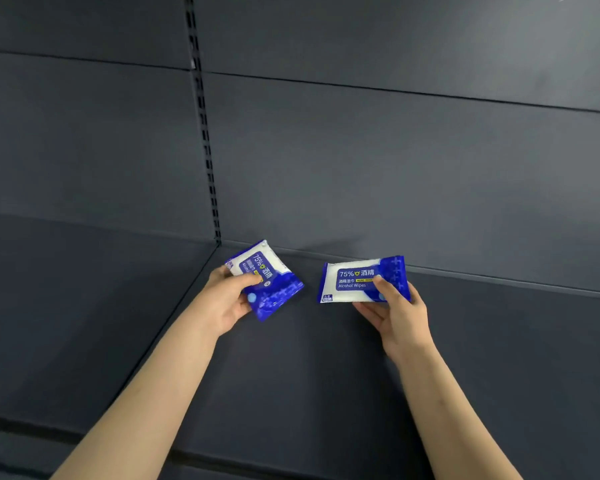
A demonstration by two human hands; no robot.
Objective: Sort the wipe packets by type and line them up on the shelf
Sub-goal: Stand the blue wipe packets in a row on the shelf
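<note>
Head view looks down on a dark grey shelf point(291, 375). The left forearm point(146, 393) and the right forearm point(444, 410), both bare, stretch over it.

The left hand point(224, 301) grips the left packet point(269, 284), a blue and white wipe packet. Its thumb point(252, 279) lies across the printed face. The other fingers are curled behind the packet, so only some tips show at its upper left edge. This packet is turned, so its print runs sideways, and 1 blue end points down and to the right.

The right hand point(400, 313) holds the right packet point(357, 282), which has the same blue and white print. The thumb point(383, 287) presses on the front near the blue end. The fingers point(368, 311) are bent below the lower edge and support the packet from behind. This packet is almost level, and the words "75%" and "Alcohol Wipes" read upright.

The 2 packets are near each other but apart, with a strip of shelf visible between them. Both are over the rear part of the shelf, close to the line where it meets the back panel point(395, 168). I cannot tell if either packet touches the shelf surface or is held a little above it.

A slotted upright point(205, 140) goes up the back panel and comes down to the shelf just behind the left packet. From its foot a seam point(187, 292) in the shelf runs toward the front left.
</note>
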